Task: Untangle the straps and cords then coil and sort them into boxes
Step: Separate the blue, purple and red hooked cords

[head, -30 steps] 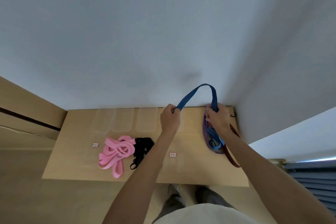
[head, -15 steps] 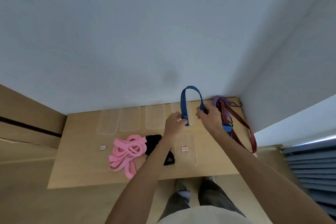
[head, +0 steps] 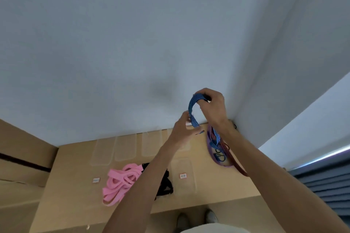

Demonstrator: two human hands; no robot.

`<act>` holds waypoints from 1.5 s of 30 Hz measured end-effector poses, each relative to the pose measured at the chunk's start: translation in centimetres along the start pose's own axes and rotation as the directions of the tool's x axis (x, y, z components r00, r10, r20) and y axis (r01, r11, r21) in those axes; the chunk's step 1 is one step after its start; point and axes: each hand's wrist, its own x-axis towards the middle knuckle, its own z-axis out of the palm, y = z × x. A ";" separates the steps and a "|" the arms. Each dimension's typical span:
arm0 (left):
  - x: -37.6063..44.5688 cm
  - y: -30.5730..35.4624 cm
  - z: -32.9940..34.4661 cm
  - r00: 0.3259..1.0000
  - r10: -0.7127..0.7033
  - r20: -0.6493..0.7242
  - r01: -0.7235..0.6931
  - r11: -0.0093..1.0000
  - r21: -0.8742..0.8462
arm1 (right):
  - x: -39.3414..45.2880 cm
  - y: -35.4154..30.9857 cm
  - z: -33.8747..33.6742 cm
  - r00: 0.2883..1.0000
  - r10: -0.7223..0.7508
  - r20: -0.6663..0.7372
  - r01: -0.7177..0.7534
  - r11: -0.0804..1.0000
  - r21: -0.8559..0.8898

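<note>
A blue striped strap (head: 191, 113) loops up above the wooden table (head: 75, 185). My right hand (head: 213, 106) grips the top of the loop, raised high near the wall corner. Lower down, my left hand (head: 186, 128) pinches the same strap. The strap's tail runs down behind my right forearm into a tangle of purple, red and blue straps (head: 219, 149) at the table's back right. A pink strap bundle (head: 121, 181) and a black cord (head: 164, 183) lie at the front, the cord partly hidden by my left arm.
Several clear plastic boxes (head: 125, 147) stand in a row along the back of the table, another (head: 184, 174) nearer the front with a small label. A second label (head: 96, 180) lies left of the pink bundle. The wall corner is close behind my right hand.
My right hand has risen well above my left, carrying the top of the blue strap's loop upward. My left hand has also lifted a little and kept its pinch.
</note>
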 end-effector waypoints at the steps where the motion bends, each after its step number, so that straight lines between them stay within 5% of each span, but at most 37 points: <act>1: 0.3 2.1 0.1 0.996 0.080 -0.031 -0.081 0.997 -0.012 | 0.2 -1.0 -0.4 0.999 -0.034 0.016 0.034 0.999 0.000; 5: 0.7 9.2 -0.4 0.931 0.311 -0.189 -0.316 0.949 0.004 | 1.1 -3.4 -2.3 0.992 -0.128 -0.004 0.128 0.991 0.031; 11: 0.2 15.8 -2.9 0.869 0.377 -0.321 -0.422 0.903 -0.083 | 1.9 -0.8 -4.9 0.996 -0.092 0.012 0.092 0.996 -0.010; 16: -0.3 18.8 -3.4 0.803 0.259 -0.536 -0.455 0.848 -0.272 | -0.1 4.7 -4.9 0.961 0.139 0.237 -0.107 0.984 -0.143; 19: 0.0 17.2 -3.9 0.734 0.230 -0.640 -0.454 0.866 -0.210 | -1.4 7.2 -5.2 0.921 0.277 0.276 -0.235 0.956 -0.175; 23: 0.3 11.6 -3.1 0.736 0.073 -0.673 -0.227 0.963 -0.144 | -0.4 5.4 -5.9 0.930 0.292 0.222 -0.274 0.955 -0.110; 25: 0.7 8.5 -2.8 0.773 -0.012 -0.634 -0.035 0.997 -0.061 | 0.4 2.6 -6.5 0.949 0.247 0.196 -0.246 0.969 -0.026; 27: 0.6 6.4 -2.5 0.882 -0.069 -0.467 0.135 0.985 0.109 | 0.9 -0.4 -7.1 0.968 0.159 0.195 -0.177 0.981 0.077; 29: 0.1 5.5 -1.5 0.980 -0.090 -0.175 0.124 0.974 0.191 | 1.2 -3.2 -7.3 0.976 0.071 0.207 -0.104 0.983 0.153; 32: -1.1 6.8 0.9 0.992 -0.020 0.122 -0.003 0.983 0.184 | 0.9 -6.7 -7.0 0.966 -0.037 0.255 -0.035 0.961 0.273; 35: -1.2 8.2 2.6 0.991 0.073 0.110 -0.090 0.984 0.156 | 0.3 -9.5 -7.0 0.959 -0.143 0.244 0.037 0.918 0.395; 39: -1.3 8.9 3.1 0.996 0.092 0.009 -0.092 0.995 0.035 | 0.3 -10.8 -7.8 0.982 -0.181 0.060 0.132 0.872 0.471; 45: -2.5 6.1 0.9 1.000 0.000 0.026 0.004 0.992 -0.127 | -0.1 -8.8 -9.3 0.985 -0.007 -0.172 0.094 0.859 0.503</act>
